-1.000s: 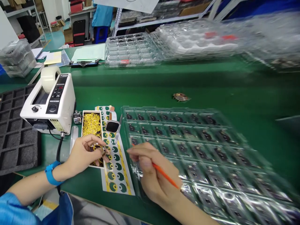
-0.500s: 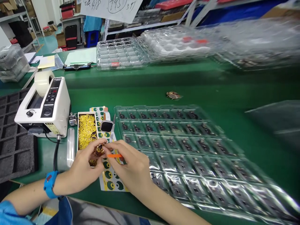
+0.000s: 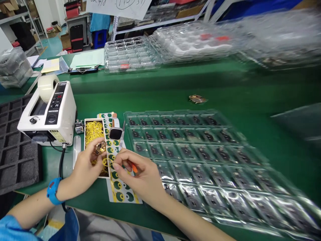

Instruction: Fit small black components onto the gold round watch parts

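Observation:
My left hand (image 3: 86, 165) pinches a small gold-brown part (image 3: 100, 147) over a narrow white box of yellow rings (image 3: 93, 130). My right hand (image 3: 139, 175) holds an orange stick (image 3: 134, 168) in its closed fingers, and its fingertips also pinch a thin yellow ring (image 3: 108, 162) just right of the left hand. Both hands hover over a sticker sheet with green and yellow dots (image 3: 122, 190). A smartwatch (image 3: 115, 133) lies on that sheet above the hands.
A white tape dispenser (image 3: 48, 112) stands at the left beside a black foam tray (image 3: 15, 152). A large clear blister tray of small parts (image 3: 200, 157) fills the right. A loose small part (image 3: 197, 98) lies on the green mat. Stacked clear trays (image 3: 130, 55) line the far edge.
My right hand came left from the blister tray to meet my left hand. It now pinches a yellow ring, and the left hand has lifted its part slightly.

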Demonstrator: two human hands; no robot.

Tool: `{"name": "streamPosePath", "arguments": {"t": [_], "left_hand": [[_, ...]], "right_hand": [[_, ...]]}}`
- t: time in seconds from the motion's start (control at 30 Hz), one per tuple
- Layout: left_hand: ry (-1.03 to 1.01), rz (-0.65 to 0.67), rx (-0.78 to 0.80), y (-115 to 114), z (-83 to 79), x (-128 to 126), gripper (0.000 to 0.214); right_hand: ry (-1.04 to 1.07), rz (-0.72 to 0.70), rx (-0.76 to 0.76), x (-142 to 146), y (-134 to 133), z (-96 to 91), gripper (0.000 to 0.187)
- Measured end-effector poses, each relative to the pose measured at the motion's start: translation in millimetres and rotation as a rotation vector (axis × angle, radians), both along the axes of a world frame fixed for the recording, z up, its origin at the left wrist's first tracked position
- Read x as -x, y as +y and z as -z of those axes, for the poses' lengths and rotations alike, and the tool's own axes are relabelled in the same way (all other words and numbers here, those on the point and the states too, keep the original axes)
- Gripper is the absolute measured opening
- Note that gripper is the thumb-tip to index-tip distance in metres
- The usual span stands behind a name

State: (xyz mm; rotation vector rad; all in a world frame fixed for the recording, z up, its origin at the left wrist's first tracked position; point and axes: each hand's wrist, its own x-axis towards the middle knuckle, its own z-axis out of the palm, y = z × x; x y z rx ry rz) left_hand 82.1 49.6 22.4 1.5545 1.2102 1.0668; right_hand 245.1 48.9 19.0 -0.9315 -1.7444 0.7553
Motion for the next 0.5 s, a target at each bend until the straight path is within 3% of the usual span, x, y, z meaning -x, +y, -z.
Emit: {"name": "streamPosePath", "arguments": {"t": [0.2, 0.33, 0.43, 0.5], "left_hand": [[-0.283, -0.224, 0.016, 12.5, -17.3, 5.7, 0.040], [-0.309, -0.255, 0.046, 15.6, -22.4, 9.2, 0.044], [-0.325, -0.224, 0.074, 14.6, -22.2, 10.2, 0.043], [-0.331, -0.205, 0.091, 12.6, -22.3, 10.1, 0.043]], "right_hand": [[-0.547, -0.013, -0.147, 11.6, -3.6, 13.5, 0.015], [-0.539, 0.057, -0.107, -18.7, 4.7, -1.5, 0.022], [-0.643, 0.408, 0.022, -80.3, 20.0, -14.5, 0.014], [-0.916, 0.714, 0.292, -125.8, 28.8, -16.2, 0.018]]}}
